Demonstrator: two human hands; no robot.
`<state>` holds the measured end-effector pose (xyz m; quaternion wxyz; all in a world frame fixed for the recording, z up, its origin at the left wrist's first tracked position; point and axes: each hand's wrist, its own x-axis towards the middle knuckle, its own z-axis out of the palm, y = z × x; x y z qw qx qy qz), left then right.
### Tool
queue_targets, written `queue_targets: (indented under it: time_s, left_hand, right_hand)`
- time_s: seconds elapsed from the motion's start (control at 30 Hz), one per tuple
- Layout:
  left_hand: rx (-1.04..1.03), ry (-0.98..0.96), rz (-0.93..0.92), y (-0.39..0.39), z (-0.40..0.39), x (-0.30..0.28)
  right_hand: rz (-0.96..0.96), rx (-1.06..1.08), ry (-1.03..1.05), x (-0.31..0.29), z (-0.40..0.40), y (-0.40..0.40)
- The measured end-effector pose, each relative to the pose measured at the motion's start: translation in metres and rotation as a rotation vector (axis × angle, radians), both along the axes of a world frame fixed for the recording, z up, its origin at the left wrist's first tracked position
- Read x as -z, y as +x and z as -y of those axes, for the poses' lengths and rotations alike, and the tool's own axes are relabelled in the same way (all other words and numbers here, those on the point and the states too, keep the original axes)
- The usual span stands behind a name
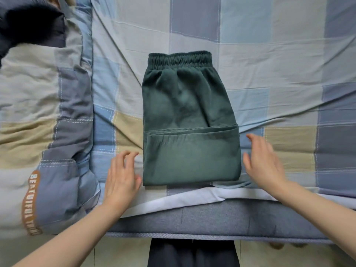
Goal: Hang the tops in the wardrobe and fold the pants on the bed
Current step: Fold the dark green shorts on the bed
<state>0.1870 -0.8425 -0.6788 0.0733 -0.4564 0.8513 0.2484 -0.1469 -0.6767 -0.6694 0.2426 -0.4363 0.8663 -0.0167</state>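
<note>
A pair of dark green pants (189,120) is lying folded on the bed (269,74), close to the bed's near edge and roughly midway along it. The elastic waistband (180,59) is pointing toward the far side of the bed, and the leg part is lying doubled up over the near half, making a thick band across the bundle. The near fold of the pants is sitting just short of the white sheet edge (192,199) that is showing along the bed's near edge.

The left hand (122,176) is hovering just beside the near left corner of the folded pants, its fingers loosely curled and spread, gripping nothing; whether its thumb is touching the cloth cannot be told. The right hand (264,162) is hovering beside the near right corner, fingers relaxed and slightly blurred, also holding nothing. Both forearms are reaching in over the bed's near edge.

A checked quilt (44,132) in blue, grey and beige is lying bunched along the left side of the bed, carrying a brown label with lettering. A dark garment (32,26) is lying on the quilt at the bed's far left corner. The checked bed sheet under the pants is lying creased, with folds running toward the bundle.
</note>
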Motion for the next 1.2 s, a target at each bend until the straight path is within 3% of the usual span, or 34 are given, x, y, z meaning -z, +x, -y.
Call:
queue_targets:
  time_s: [0.07, 0.13, 0.2, 0.27, 0.4, 0.6, 0.73, 0.8, 0.83, 0.9, 0.97, 1.0, 1.1, 1.17, 1.2]
  left_hand:
    - [0.412, -0.220, -0.046, -0.008, 0.012, 0.002]
    - [0.848, -0.334, 0.048, -0.017, 0.023, 0.007]
    - [1.100, -0.361, 0.125, -0.025, 0.035, 0.017]
    - [1.201, -0.390, 0.146, -0.035, 0.050, 0.028]
    - [1.224, -0.416, 0.168, -0.048, 0.084, 0.037]
    - [1.055, -0.348, 0.179, -0.046, 0.083, 0.028]
    - [1.073, -0.140, 0.187, -0.038, 0.057, 0.011]
    - [1.121, 0.049, 0.216, -0.028, 0.048, 0.002]
    - [1.136, 0.157, 0.194, -0.021, 0.044, -0.001]
    - [1.033, 0.576, 0.154, -0.007, 0.034, -0.008]
    - [0.671, 1.063, 0.056, 0.002, 0.028, -0.015]
    - [0.456, 1.180, 0.027, 0.004, 0.027, -0.020]
    - [-0.176, 1.158, -0.011, -0.006, 0.036, -0.022]
    - [-0.519, 1.114, -0.171, -0.026, 0.040, -0.022]
    - [-0.555, 1.069, -0.232, -0.034, 0.042, -0.021]
  right_hand:
    - [-0.213, -0.430, -0.174, -0.004, 0.007, -0.010]
    - [-0.305, -0.836, -0.159, -0.001, 0.009, -0.015]
    - [-0.368, -1.164, -0.042, 0.008, 0.010, -0.021]
    - [-0.442, -1.331, 0.039, 0.019, 0.018, -0.031]
    - [-0.451, -1.377, 0.022, 0.036, 0.044, -0.050]
    - [-0.186, -1.188, 0.002, 0.032, 0.041, -0.058]
    - [0.005, -1.205, 0.120, 0.013, 0.033, -0.049]
    - [0.201, -1.193, 0.188, 0.003, 0.021, -0.046]
    - [0.380, -1.134, 0.263, -0.003, 0.014, -0.042]
    - [0.812, -0.866, 0.388, -0.017, -0.004, -0.035]
    - [1.138, -0.428, 0.457, -0.027, -0.017, -0.029]
    - [1.209, -0.174, 0.454, -0.030, -0.020, -0.028]
    - [1.352, 0.447, 0.361, -0.024, -0.020, -0.032]
    - [1.412, 0.600, 0.271, -0.018, -0.012, -0.033]
    - [1.382, 0.622, 0.259, -0.016, -0.007, -0.030]
